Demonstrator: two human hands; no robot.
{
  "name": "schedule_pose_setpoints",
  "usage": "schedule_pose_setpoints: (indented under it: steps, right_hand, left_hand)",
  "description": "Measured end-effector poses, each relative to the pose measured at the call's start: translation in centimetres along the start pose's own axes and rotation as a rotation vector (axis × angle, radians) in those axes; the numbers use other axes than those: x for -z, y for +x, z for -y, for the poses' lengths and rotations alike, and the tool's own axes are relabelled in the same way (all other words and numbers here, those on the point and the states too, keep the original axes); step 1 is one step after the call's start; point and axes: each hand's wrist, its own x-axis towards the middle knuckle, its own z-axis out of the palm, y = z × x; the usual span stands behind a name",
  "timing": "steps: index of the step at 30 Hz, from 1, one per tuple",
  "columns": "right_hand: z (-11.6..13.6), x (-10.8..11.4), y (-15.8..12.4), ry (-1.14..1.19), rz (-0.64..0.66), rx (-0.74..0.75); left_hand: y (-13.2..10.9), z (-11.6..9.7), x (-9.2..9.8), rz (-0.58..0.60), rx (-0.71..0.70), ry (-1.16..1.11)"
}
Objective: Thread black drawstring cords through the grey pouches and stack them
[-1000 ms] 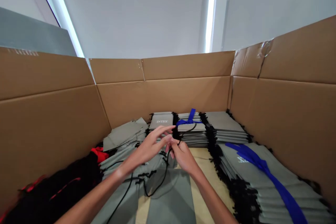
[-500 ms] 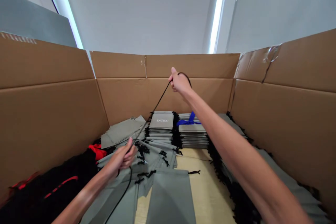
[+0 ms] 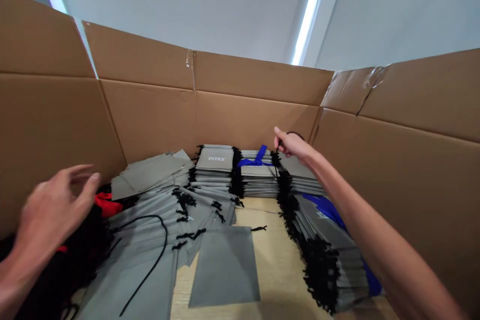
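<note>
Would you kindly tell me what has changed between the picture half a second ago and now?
The left hand has let go of the black cord and swung left, open, near the black-and-red pile. The right hand, still holding the cord, has moved right and lower. The stacked pouches and single grey pouch on the table stayed put.

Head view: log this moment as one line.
left hand: open, near red material | right hand: holding black cord | grey pouch: flat on table
</note>
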Motion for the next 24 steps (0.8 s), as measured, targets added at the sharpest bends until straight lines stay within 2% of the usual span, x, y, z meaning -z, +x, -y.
schedule_pose_setpoints:
  steps: [1,2,4,7,10,13,16,21,24]
  right_hand:
    - [-1.0,-0.6,-0.9,-0.049,0.028,0.012]
    - [-1.8,-1.2,-1.8,-0.07,0.046,0.032]
    - [-3.0,-2.2,-3.2,-0.03,0.067,0.043]
    - [-3.7,-3.4,-4.9,0.215,0.137,-0.066]
    - [-4.0,-4.2,-6.1,0.332,0.273,-0.199]
    - [-4.5,-4.4,-6.9,0.142,0.344,-0.249]
    - [-5.2,-4.1,-7.4,-0.056,0.369,-0.184]
    - [-5.9,-4.0,-8.7,-0.157,0.31,0.053]
    - [-5.8,-4.8,-10.9,-0.168,0.253,0.135]
  left_hand:
    - [-0.7,-1.3,-1.6,-0.095,-0.014,0.091]
    - [-1.5,-2.8,-3.6,-0.073,-0.056,0.13]
    - [-3.6,-5.8,-7.9,0.165,-0.171,0.041]
    - [-6.7,-9.3,-14.2,0.531,-0.27,-0.088]
    - [-8.5,-10.7,-19.3,0.7,-0.34,-0.184]
    - [-8.5,-10.6,-23.0,0.732,-0.304,-0.256]
    - [-7.8,-9.3,-25.9,0.722,-0.281,-0.245]
    - [-8.0,-6.3,-29.6,0.724,-0.498,0.039]
    - [-8.4,-5.4,-31.2,0.713,-0.524,0.108]
